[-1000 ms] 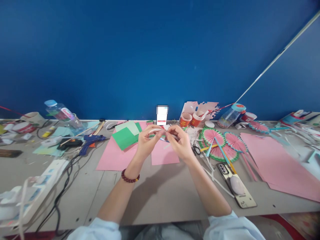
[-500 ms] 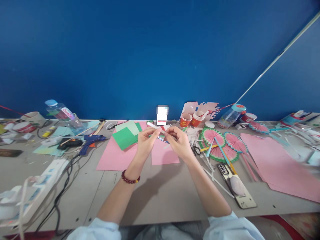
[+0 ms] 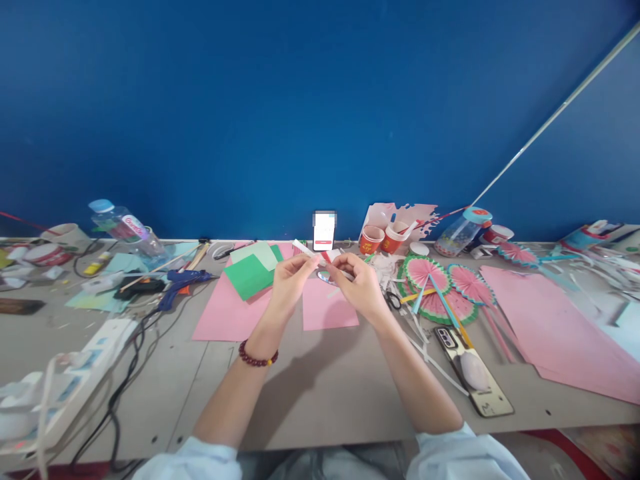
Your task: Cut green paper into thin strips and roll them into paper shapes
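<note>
I see the white strip (image 3: pixel 304 249), pinched in my left hand (image 3: pixel 291 279), now jutting beyond it rather than arching over, leaving one end free; my right hand (image 3: pixel 361 285), alongside, is narrowed, its hold unclear.

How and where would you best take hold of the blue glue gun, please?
I'd suggest gripping the blue glue gun by its handle, coming from the near side: that part slants toward the camera, while the body runs off rightward.
</note>
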Demonstrator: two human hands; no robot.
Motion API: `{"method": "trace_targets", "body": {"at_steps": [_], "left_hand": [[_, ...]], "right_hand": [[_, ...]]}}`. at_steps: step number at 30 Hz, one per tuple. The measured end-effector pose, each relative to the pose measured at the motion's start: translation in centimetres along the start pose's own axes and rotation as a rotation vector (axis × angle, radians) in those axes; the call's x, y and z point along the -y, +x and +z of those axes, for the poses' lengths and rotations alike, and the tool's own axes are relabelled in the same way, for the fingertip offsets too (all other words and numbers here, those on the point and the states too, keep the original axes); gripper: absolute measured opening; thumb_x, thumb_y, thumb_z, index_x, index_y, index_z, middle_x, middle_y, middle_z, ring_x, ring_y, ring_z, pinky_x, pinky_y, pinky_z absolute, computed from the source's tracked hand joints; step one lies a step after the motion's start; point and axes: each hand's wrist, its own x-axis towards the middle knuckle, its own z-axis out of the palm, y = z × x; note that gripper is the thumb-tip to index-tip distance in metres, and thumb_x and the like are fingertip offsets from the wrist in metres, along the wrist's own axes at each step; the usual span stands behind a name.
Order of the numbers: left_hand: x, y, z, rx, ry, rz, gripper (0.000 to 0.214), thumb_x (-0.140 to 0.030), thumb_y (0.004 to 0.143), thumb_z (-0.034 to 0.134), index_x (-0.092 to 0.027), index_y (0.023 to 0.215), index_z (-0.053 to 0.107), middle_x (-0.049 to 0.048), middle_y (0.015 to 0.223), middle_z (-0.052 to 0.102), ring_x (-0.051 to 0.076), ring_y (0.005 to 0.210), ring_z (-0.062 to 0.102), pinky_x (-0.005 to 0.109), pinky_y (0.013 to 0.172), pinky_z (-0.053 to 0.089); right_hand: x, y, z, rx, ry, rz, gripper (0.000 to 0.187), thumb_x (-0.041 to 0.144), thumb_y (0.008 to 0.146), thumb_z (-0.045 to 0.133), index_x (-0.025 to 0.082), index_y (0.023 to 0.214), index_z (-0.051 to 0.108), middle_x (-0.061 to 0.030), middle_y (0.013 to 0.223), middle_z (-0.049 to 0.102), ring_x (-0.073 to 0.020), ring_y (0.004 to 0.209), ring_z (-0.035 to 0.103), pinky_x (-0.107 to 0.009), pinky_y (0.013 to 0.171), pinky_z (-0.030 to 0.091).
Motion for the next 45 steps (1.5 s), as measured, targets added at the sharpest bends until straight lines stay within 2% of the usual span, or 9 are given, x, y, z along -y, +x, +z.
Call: {"method": "trace_targets", "body": {"at_steps": [4, 9, 15, 18, 25, 32, 39, 45], "left_hand": [[0.1, 0.2, -0.2, -0.007, 0.018, 0.016, 0.029, -0.045, 0.076, 0.068, -0.020, 0.062, 0.071, 0.0015, 0.063, 0.064, 0.014, 0.062, 0.055, 0.026, 0.058, 0.045], [0.7, 0.4, -0.2, 0.071, 0.071, 0.049, 0.023, -0.043, 0.074, 0.070, -0.020, 0.072, 0.074, 0.0048, 0.076, 0.069, 0.018, 0.075, 0.061, 0.029, 0.064, 0.048], [0.8, 0.4, 0.1, 0.017, 0.180, 0.099, 0.019, -0.037, 0.074, 0.072, -0.021, 0.064, 0.073, 0.0040, 0.071, 0.068, 0.018, 0.073, 0.061, 0.029, 0.066, 0.047], [0.7, 0.3, 0.2, 0.015, 0.146, 0.132, 0.020, -0.037, 0.074, 0.071, -0.021, 0.062, 0.072, 0.0038, 0.069, 0.068, 0.018, 0.073, 0.061, 0.030, 0.068, 0.048], [1.0, 0.3, 0.1, -0.008, 0.074, 0.114, 0.023, -0.039, 0.079, 0.066, -0.021, 0.067, 0.072, 0.0028, 0.072, 0.065, 0.016, 0.072, 0.059, 0.029, 0.068, 0.046], [0.9, 0.4, 0.1, -0.086, 0.038, 0.105, 0.019, -0.038, 0.076, 0.069, -0.022, 0.069, 0.075, 0.0030, 0.074, 0.066, 0.016, 0.072, 0.058, 0.029, 0.067, 0.046], [0.3, 0.1, 0.1, -0.101, 0.023, 0.070, 0.019, -0.036, 0.077, 0.068, -0.022, 0.066, 0.074, 0.0030, 0.073, 0.067, 0.016, 0.071, 0.059, 0.028, 0.062, 0.045], [0.6, 0.3, 0.0, -0.130, 0.022, 0.105, 0.020, -0.036, 0.075, 0.068, -0.021, 0.063, 0.072, 0.0021, 0.070, 0.068, 0.017, 0.070, 0.060, 0.030, 0.065, 0.046]], "right_hand": [[-0.3, 0.1, 0.0, -0.003, -0.012, -0.004, 0.019, 0.039, 0.083, 0.057, 0.021, 0.079, 0.055, -0.0009, 0.068, 0.061, -0.0158, 0.065, 0.059, -0.027, 0.059, 0.046], [-0.1, 0.1, -0.1, -0.006, 0.030, -0.017, 0.017, 0.037, 0.083, 0.056, 0.021, 0.079, 0.054, 0.0004, 0.067, 0.059, -0.0153, 0.064, 0.059, -0.026, 0.057, 0.045], [0.0, 0.1, -0.1, -0.002, 0.025, -0.018, 0.015, 0.035, 0.083, 0.054, 0.020, 0.080, 0.054, -0.0001, 0.068, 0.059, -0.0153, 0.064, 0.059, -0.026, 0.059, 0.045], [-0.1, 0.1, 0.0, 0.004, 0.025, -0.010, 0.014, 0.034, 0.083, 0.054, 0.020, 0.080, 0.055, -0.0008, 0.070, 0.061, -0.0159, 0.067, 0.060, -0.026, 0.060, 0.046], [0.0, 0.1, 0.1, 0.007, -0.003, -0.038, 0.012, 0.033, 0.084, 0.053, 0.021, 0.081, 0.055, -0.0005, 0.072, 0.061, -0.0152, 0.067, 0.060, -0.027, 0.063, 0.047], [0.3, -0.1, 0.1, 0.020, -0.014, -0.031, 0.013, 0.033, 0.084, 0.054, 0.021, 0.080, 0.056, -0.0004, 0.069, 0.061, -0.0155, 0.067, 0.059, -0.026, 0.062, 0.046], [0.4, -0.1, 0.0, 0.022, -0.035, -0.037, 0.014, 0.034, 0.084, 0.054, 0.021, 0.079, 0.057, -0.0008, 0.068, 0.062, -0.0158, 0.066, 0.059, -0.027, 0.062, 0.047], [0.4, 0.0, 0.1, 0.032, -0.036, -0.032, 0.015, 0.035, 0.084, 0.054, 0.021, 0.079, 0.057, -0.0010, 0.068, 0.062, -0.0162, 0.066, 0.060, -0.028, 0.063, 0.047]]}}
